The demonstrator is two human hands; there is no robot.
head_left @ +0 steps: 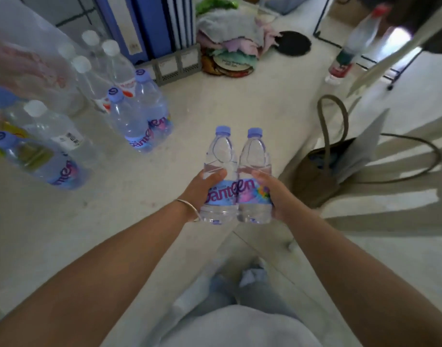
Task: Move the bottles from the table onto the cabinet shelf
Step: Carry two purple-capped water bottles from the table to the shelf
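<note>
I hold two clear water bottles with purple caps and purple labels upright, side by side and touching, in front of my body. My left hand grips the left bottle around its label. My right hand grips the right bottle the same way. More bottles stand on the white table at the left: two purple-capped ones, several white-capped ones and another purple-capped bottle near the left edge. No cabinet shelf can be made out.
Blue binders and a grey rack stand at the back. A pile of cloths lies beside them. A red-capped bottle stands far right. A brown bag with looped handles sits right of my hands.
</note>
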